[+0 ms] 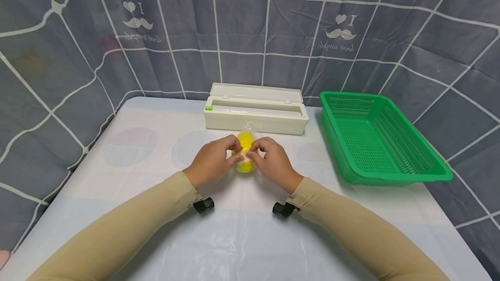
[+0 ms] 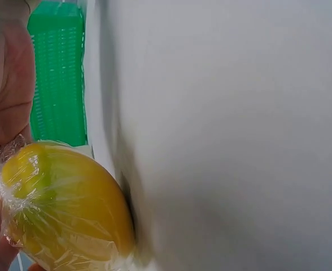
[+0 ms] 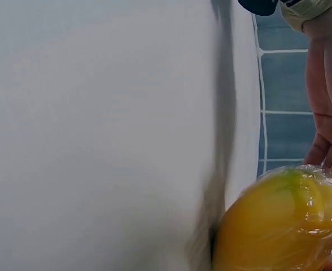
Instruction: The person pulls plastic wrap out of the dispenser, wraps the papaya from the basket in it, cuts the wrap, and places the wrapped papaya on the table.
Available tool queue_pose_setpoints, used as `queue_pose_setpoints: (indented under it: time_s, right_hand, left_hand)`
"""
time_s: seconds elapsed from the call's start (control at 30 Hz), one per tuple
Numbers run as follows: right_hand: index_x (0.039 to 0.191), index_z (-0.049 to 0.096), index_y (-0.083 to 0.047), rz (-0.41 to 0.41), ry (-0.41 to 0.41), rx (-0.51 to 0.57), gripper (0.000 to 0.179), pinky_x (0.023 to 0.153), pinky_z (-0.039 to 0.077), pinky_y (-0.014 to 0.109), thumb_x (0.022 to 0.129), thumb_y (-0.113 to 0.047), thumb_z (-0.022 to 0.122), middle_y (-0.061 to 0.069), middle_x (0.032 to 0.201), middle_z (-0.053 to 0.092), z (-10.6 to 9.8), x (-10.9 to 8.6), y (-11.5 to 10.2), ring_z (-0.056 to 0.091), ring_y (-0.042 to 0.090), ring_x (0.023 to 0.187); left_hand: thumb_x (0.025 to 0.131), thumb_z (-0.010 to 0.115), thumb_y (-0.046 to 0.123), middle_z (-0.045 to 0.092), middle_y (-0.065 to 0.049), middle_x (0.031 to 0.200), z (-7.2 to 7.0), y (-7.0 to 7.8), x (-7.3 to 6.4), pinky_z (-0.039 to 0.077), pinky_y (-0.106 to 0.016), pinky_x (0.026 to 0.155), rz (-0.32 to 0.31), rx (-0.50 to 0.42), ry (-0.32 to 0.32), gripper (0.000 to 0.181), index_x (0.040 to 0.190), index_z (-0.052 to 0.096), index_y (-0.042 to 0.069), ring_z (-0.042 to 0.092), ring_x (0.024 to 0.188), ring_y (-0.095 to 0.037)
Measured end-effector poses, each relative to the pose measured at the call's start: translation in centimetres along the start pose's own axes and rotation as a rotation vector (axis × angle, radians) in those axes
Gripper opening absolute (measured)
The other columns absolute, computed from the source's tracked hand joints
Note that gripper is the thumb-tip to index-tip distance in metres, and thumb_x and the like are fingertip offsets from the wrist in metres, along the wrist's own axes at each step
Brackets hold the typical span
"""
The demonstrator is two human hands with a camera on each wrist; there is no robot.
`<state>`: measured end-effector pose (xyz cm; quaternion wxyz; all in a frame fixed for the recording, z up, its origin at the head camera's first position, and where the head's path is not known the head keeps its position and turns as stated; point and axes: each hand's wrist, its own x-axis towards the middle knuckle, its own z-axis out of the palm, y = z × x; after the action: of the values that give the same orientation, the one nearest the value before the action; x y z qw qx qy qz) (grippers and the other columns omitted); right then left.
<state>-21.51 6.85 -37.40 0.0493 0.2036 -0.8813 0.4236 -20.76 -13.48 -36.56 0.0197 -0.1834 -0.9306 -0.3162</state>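
A yellow oval fruit [image 1: 246,140], greenish at one end, lies on the table wrapped in clear cling film [image 2: 27,200]. From the left, my left hand [image 1: 214,158] pinches the film over the top of the fruit between thumb and forefinger. My right hand [image 1: 275,161] does the same from the right, its fingertips close to the left ones. The film is bunched and creased between the two hands, and a loose end stands up beyond the fruit. In the right wrist view the wrapped fruit [image 3: 273,226] sits just below the fingers.
Behind the fruit stands a white cling film dispenser box [image 1: 255,122] with its lid [image 1: 255,92] raised. A green plastic basket [image 1: 394,177] is at the right. A grey checked curtain [image 1: 242,21] hangs along the back of the white-covered table [image 1: 250,242].
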Motion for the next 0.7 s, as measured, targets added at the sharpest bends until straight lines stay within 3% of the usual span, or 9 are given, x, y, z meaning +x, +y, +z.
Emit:
queue_pose_setpoints:
  time_s: [0.17,0.3,0.4,0.57,0.7]
  right_hand:
    - [0.098,0.068,-0.004,0.056,0.019,0.000,0.010,0.097,0.057,0.048,0.096,-0.009,0.076,0.012,0.104,0.072,0.0,0.3,0.2,0.069,0.033,0.105]
    - [0.099,0.068,-0.005,0.052,0.017,-0.043,0.008,0.097,0.059,0.047,0.098,-0.009,0.074,0.011,0.104,0.073,-0.1,0.4,0.7,0.071,0.030,0.104]
    - [0.103,0.073,-0.004,-0.038,-0.019,-0.062,0.007,0.093,0.060,0.045,0.099,-0.010,0.072,0.011,0.106,0.074,-0.8,0.4,0.9,0.071,0.028,0.102]
    - [0.122,0.078,-0.005,-0.223,-0.170,-0.213,0.024,0.103,0.057,0.045,0.101,-0.014,0.071,0.013,0.130,0.072,-2.1,0.5,1.3,0.068,0.031,0.122]
    - [0.127,0.077,-0.007,-0.264,-0.255,-0.305,0.027,0.110,0.053,0.046,0.101,-0.014,0.070,0.014,0.138,0.069,-2.6,0.7,1.5,0.063,0.033,0.132]
  left_hand:
    - [0.094,0.081,0.020,0.075,0.002,0.105,0.2,0.0,0.1,0.057,-0.041,0.084,0.081,0.042,0.002,0.013,0.101,0.070,0.018,0.071,0.097,-0.020]
    - [0.094,0.080,0.019,0.073,0.005,0.103,0.2,0.0,0.2,0.058,-0.039,0.085,0.141,0.092,-0.008,0.007,0.100,0.077,0.019,0.070,0.096,-0.015]
    - [0.095,0.079,0.020,0.073,0.005,0.106,0.1,0.0,0.3,0.058,-0.040,0.089,0.149,0.106,-0.014,0.007,0.102,0.080,0.019,0.071,0.100,-0.016]
    - [0.097,0.077,0.022,0.074,0.003,0.117,-0.2,-0.1,0.6,0.058,-0.042,0.100,0.150,0.096,-0.052,0.011,0.107,0.081,0.018,0.071,0.114,-0.019]
    - [0.097,0.078,0.020,0.071,0.000,0.128,-0.7,-0.6,1.0,0.054,-0.045,0.107,0.159,0.070,-0.130,0.018,0.115,0.080,0.017,0.067,0.124,-0.023]
